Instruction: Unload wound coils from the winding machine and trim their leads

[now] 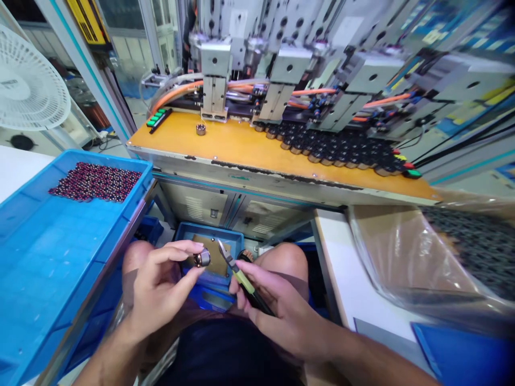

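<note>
Blue tray (48, 257) with wound coils (96, 182) inside

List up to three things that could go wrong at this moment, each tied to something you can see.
1. The cutters in the right hand point at the left hand's fingers pinching the small coil; a slip could nick them.
2. The coil is held only by fingertips above the blue bin, so it could drop.
3. Work is done over bare knees; falling offcuts might hit skin.

Small round metal coil part (201, 259), pinched at the fingertips, low centre over the lap; green-handled cutters (237, 271) just right, blades angled toward it.
</note>
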`<action>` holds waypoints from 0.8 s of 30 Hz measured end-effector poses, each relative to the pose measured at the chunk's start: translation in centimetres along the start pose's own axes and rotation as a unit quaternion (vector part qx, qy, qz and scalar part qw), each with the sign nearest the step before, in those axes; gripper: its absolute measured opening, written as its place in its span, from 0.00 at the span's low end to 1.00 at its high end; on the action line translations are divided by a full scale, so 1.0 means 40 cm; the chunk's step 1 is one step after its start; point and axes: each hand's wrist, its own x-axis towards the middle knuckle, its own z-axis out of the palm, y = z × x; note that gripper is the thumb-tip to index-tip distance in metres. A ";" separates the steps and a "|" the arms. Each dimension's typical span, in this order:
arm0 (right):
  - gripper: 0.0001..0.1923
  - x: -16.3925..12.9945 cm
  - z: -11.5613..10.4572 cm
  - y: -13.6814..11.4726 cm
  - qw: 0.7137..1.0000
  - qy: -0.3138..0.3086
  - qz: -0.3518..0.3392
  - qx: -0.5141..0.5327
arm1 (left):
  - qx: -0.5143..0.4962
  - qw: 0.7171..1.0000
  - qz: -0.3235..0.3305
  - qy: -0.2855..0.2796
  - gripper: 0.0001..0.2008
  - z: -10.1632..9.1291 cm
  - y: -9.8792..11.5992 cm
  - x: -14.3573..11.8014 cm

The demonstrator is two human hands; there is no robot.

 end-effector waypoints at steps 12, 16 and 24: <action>0.28 0.450 -0.302 -0.150 0.761 0.259 -0.038 -0.594 | -0.234 0.887 -0.382 0.112 0.15 -0.034 -0.020 -0.044; 0.24 0.589 -0.351 -0.114 0.743 0.267 -0.003 -0.614 | -0.182 0.879 -0.415 0.145 0.15 -0.110 0.023 -0.087; 0.23 0.617 -0.363 -0.074 0.728 0.229 0.032 -0.645 | 0.053 0.872 -0.390 0.291 0.22 -0.459 -0.001 -0.064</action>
